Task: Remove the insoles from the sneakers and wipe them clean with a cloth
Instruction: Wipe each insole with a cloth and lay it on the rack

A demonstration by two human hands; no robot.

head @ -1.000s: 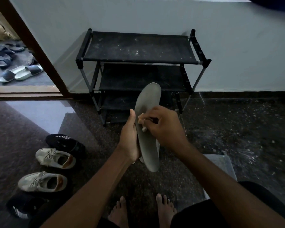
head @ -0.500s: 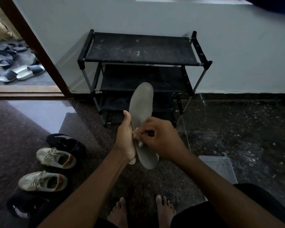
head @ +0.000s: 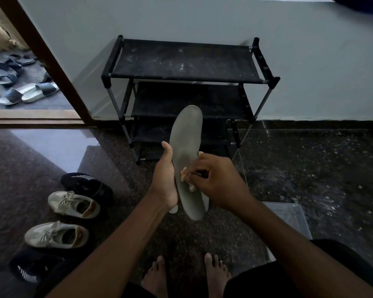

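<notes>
Plainly, the biggest risk lies with the insole (head: 186, 134), which stands upright just in front of the shoe rack (head: 185, 61), its toe end free against the rack's lower shelves. The left grip (head: 165, 181) is clamped around its lower half only, thumb up along the edge. A hard push from the wiping side could bend the unsupported toe end or twist the insole out of that hold. A pale edge shows behind its heel. If that is a second insole, which I cannot tell, it could slide out and fall to the floor. The lesser risk is the cloth (head: 184, 174). It is a small bunched wad pinched in the right grip (head: 220, 181) and pressed to the insole's middle, so it could slip from the fingers or miss the far end.

Counted:
- One shoe rack, with three shelves showing.
- One clear box (head: 289, 216), in front of the rack and to its right.
- Four sneakers in front of the rack and to its left: two white sneakers (head: 73, 204) and two black sneakers (head: 84, 186).
- One grey insole for certain.
- One cloth.
</notes>
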